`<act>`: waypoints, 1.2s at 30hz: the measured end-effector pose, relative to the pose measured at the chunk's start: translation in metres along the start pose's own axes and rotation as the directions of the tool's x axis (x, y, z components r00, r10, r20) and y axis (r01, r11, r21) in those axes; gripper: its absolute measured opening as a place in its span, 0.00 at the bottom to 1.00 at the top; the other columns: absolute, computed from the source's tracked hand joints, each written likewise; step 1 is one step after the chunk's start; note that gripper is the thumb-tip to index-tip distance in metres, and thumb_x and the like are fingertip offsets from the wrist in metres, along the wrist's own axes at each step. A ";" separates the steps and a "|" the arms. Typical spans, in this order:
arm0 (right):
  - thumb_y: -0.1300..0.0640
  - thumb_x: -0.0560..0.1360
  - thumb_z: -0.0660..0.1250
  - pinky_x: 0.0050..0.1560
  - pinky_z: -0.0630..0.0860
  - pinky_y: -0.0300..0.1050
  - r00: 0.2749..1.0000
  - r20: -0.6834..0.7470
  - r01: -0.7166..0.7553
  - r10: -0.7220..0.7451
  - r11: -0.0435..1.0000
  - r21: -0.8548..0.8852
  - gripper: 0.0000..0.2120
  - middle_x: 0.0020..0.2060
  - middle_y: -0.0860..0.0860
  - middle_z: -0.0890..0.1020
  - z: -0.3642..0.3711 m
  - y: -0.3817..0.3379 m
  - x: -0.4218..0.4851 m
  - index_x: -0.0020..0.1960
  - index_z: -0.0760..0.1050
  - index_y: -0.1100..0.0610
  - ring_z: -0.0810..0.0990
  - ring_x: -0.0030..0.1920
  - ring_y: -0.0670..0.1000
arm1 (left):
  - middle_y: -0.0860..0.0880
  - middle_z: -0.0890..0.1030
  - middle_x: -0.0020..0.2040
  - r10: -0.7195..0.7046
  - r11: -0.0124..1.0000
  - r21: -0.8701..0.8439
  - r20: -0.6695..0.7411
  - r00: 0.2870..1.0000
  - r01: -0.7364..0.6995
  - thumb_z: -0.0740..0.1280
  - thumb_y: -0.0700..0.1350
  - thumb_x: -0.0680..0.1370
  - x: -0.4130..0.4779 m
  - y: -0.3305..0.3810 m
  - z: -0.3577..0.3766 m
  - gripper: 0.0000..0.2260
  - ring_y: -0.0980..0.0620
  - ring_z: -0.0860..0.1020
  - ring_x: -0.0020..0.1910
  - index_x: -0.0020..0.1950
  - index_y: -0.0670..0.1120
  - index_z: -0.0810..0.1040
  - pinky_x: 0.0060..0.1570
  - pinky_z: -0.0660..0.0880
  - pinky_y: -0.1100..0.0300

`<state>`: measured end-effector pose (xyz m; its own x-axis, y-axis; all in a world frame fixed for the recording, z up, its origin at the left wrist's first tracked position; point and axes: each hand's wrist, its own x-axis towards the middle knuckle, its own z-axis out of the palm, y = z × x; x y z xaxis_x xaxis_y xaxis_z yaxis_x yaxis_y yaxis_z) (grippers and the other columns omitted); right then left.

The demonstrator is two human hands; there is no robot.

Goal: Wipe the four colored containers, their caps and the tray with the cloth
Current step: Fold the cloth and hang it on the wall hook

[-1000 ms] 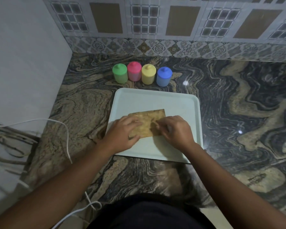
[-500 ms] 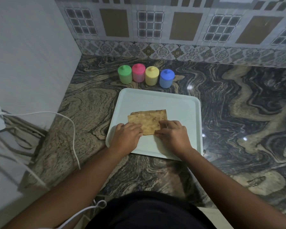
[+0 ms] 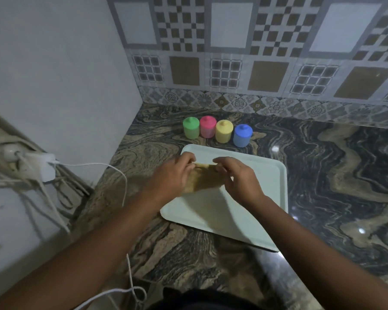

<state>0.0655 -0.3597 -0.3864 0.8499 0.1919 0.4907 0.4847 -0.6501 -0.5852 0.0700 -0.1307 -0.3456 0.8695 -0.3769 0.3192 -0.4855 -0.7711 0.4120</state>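
Observation:
A pale tray lies on the marbled counter. Above it a tan cloth hangs lifted, pinched along its top edge by my left hand and my right hand. Behind the tray stand four capped containers in a row: green, pink, yellow and blue. Both hands hide the sides of the cloth.
A white wall closes the left side, with a plugged charger and a white cable trailing over the counter edge. Tiled backsplash runs behind the containers. Marbled counter stretches to the right.
Both hands have lifted the cloth off the tray by its edge; earlier it lay flat under my fingers. The view has tilted upward, showing more wall.

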 end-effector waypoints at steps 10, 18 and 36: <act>0.61 0.78 0.73 0.43 0.82 0.46 0.922 -0.094 0.388 -0.377 0.901 0.194 0.09 0.47 0.53 0.83 0.034 -0.090 0.132 0.57 0.85 0.59 0.82 0.43 0.49 | 0.49 0.82 0.53 -0.095 0.989 0.089 -0.221 0.971 0.117 0.70 0.45 0.77 0.012 -0.036 -0.148 0.09 0.49 0.80 0.52 0.57 0.46 0.78 0.53 0.76 0.56; 0.70 0.74 0.70 0.36 0.82 0.51 0.728 -0.255 0.678 -0.637 0.723 0.130 0.20 0.50 0.54 0.84 0.076 -0.188 0.245 0.62 0.84 0.55 0.84 0.45 0.55 | 0.44 0.78 0.59 0.046 0.891 0.437 -0.360 0.932 0.124 0.62 0.42 0.82 -0.001 -0.061 -0.284 0.12 0.47 0.80 0.52 0.63 0.44 0.79 0.52 0.79 0.50; 0.66 0.76 0.69 0.39 0.81 0.50 0.564 -0.503 0.774 -0.655 0.632 0.045 0.19 0.52 0.54 0.82 0.042 -0.339 0.407 0.63 0.84 0.50 0.81 0.47 0.54 | 0.46 0.79 0.58 0.068 0.356 0.883 -0.350 0.934 0.305 0.76 0.36 0.65 0.059 -0.022 -0.455 0.19 0.42 0.80 0.49 0.55 0.46 0.84 0.50 0.73 0.49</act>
<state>0.2555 -0.0302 -0.0152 0.0583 0.1638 0.9848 0.9732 -0.2292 -0.0194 0.0904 0.0972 0.0524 0.7478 -0.2247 0.6248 0.1724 -0.8430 -0.5095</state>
